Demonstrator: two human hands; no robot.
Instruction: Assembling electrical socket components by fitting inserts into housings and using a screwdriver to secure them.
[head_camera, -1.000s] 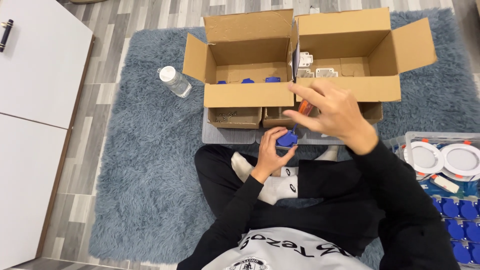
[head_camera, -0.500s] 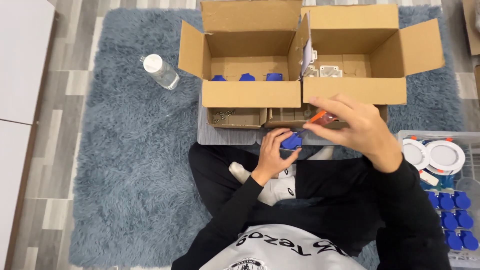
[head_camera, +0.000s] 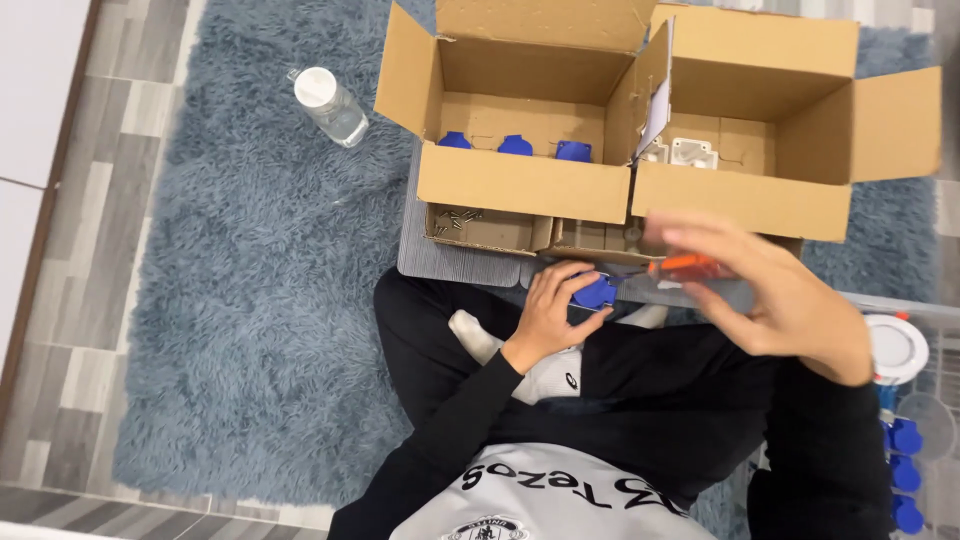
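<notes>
I sit cross-legged on a blue-grey shag rug. My left hand (head_camera: 552, 310) is closed around a small blue plastic part (head_camera: 596, 292) above my lap. My right hand (head_camera: 775, 295) is raised closer to the camera and grips an orange-handled screwdriver (head_camera: 688, 267), whose tip points left toward the blue part. Just beyond my hands lies a shallow cardboard tray (head_camera: 490, 229) with small screws in its left section.
Two open cardboard boxes stand ahead: the left box (head_camera: 520, 185) holds blue parts, the right box (head_camera: 745, 195) holds white parts. A plastic bottle (head_camera: 329, 105) lies on the rug at left. A clear bin (head_camera: 915, 400) with white discs and blue parts sits at right.
My right hand has dropped lower and moved right, bringing the screwdriver level with the blue part. The camera has moved closer. My left hand has kept its hold.
</notes>
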